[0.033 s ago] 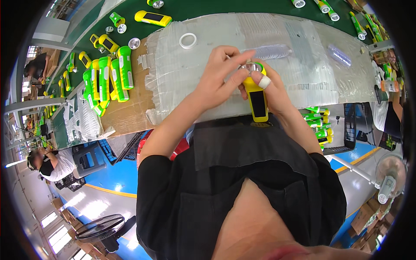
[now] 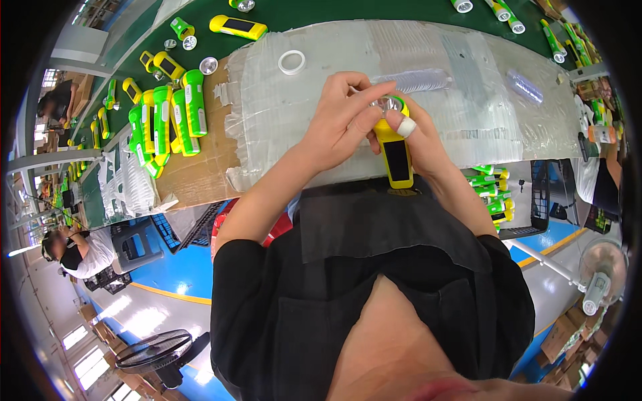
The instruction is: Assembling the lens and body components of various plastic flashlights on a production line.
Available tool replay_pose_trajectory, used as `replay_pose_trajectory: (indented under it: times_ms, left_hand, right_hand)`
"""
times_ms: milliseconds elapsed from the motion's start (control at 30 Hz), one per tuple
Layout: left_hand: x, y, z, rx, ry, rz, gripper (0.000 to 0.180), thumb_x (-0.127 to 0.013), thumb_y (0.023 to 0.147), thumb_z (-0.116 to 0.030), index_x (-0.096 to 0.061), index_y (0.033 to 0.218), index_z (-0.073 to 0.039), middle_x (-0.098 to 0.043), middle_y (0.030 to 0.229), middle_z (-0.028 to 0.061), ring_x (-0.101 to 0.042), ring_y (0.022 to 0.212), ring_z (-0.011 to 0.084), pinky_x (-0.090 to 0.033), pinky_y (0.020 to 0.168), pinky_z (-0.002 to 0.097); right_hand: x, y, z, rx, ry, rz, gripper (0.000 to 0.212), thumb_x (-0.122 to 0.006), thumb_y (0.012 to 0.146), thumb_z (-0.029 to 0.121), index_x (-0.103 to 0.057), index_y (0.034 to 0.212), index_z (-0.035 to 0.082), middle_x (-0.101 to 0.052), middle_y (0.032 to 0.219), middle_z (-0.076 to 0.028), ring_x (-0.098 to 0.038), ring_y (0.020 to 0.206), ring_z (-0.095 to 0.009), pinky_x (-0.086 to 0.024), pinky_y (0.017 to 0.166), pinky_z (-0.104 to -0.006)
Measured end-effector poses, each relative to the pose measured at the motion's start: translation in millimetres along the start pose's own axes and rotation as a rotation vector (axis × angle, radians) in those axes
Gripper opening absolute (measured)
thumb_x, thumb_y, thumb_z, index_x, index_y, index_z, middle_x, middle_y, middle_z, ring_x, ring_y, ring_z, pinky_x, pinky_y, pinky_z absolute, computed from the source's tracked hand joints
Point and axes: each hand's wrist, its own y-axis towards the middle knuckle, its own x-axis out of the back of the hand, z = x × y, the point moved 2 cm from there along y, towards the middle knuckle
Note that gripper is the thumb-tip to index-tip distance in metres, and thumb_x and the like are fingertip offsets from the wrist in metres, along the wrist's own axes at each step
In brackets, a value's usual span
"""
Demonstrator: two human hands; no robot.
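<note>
A yellow-and-green flashlight [image 2: 397, 157] with a dark panel along its body stands nearly upright in front of my chest, its shiny reflector end at the top. My right hand [image 2: 420, 137] is closed round its upper part from the right, a white wrap on the thumb, which presses by the rim. From the left, my left hand [image 2: 344, 120] closes thumb and fingers on the reflector end; its farther fingertips are partly hidden. Beyond my hands lies a stack of clear discs [image 2: 422, 81]. Farther left on the plastic-covered cardboard [image 2: 321, 50] rests a white ring [image 2: 291, 62].
A pile of green-and-yellow flashlights [image 2: 160, 120] lies on the left of the table, with loose reflectors [image 2: 208, 65] nearby. Another clear disc stack [image 2: 524, 87] is at the right. Below the table edge sits a black crate [image 2: 539, 200] beside more flashlights. Other people work at both sides.
</note>
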Motion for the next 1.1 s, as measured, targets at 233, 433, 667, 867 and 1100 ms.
replay_pose_trajectory:
  times_ms: [233, 433, 667, 867, 1100]
  left_hand:
    - [7.1, -13.5, -8.5, -0.072, 0.036, 0.046, 0.043, -0.036, 0.102, -0.026, -0.062, 0.126, -0.002, -0.051, 0.123, 0.0142, -0.047, 0.113, 0.0257, -0.047, 0.088, 0.0339]
    - [10.1, -12.9, 0.2, -0.149, 0.074, -0.032, 0.038, -0.038, 0.099, -0.017, -0.062, 0.125, -0.003, -0.051, 0.131, 0.0159, -0.046, 0.121, 0.0325, -0.040, 0.099, 0.0388]
    - [59.1, 8.0, 76.9, 0.060, 0.332, -0.321, 0.048, -0.062, 0.091, -0.028, -0.055, 0.132, -0.004, -0.054, 0.132, 0.0189, -0.049, 0.121, 0.0375, -0.040, 0.101, 0.0427]
    - [84.2, -2.2, 127.0, 0.105, 0.636, -0.191, 0.043, -0.076, 0.082, -0.026, -0.065, 0.119, -0.007, -0.061, 0.120, 0.0127, -0.057, 0.104, 0.0304, -0.046, 0.088, 0.0406]
    - [78.7, 15.2, 38.4, 0.017, -0.155, -0.344, 0.025, -0.081, 0.075, -0.009, -0.075, 0.099, -0.007, -0.063, 0.109, 0.0067, -0.057, 0.084, 0.0120, -0.045, 0.065, 0.0224]
  right_hand:
    - [-9.0, 8.2, -7.8, -0.030, -0.129, 0.134, 0.036, -0.056, 0.097, 0.029, -0.050, 0.122, 0.003, -0.060, 0.093, -0.008, -0.060, 0.075, -0.016, -0.049, 0.067, -0.0287]
    - [-24.6, 18.3, -9.2, -0.096, 0.020, 0.094, 0.039, -0.053, 0.099, 0.029, -0.044, 0.128, 0.005, -0.060, 0.090, -0.008, -0.060, 0.072, -0.016, -0.048, 0.067, -0.0294]
    - [-22.7, 63.4, 8.2, 0.216, -0.121, 0.106, 0.052, -0.058, 0.092, 0.047, -0.047, 0.123, 0.007, -0.057, 0.077, -0.011, -0.055, 0.064, -0.017, -0.045, 0.060, -0.0303]
    - [-27.9, 91.7, -10.2, 0.229, -0.149, 0.157, 0.031, -0.057, 0.096, 0.022, -0.049, 0.121, 0.004, -0.059, 0.079, -0.008, -0.055, 0.065, -0.014, -0.045, 0.062, -0.0284]
    - [-29.0, 94.6, -8.7, 0.222, -0.122, 0.187, 0.032, -0.056, 0.096, 0.019, -0.048, 0.122, 0.004, -0.059, 0.080, -0.006, -0.056, 0.065, -0.013, -0.046, 0.062, -0.0273]
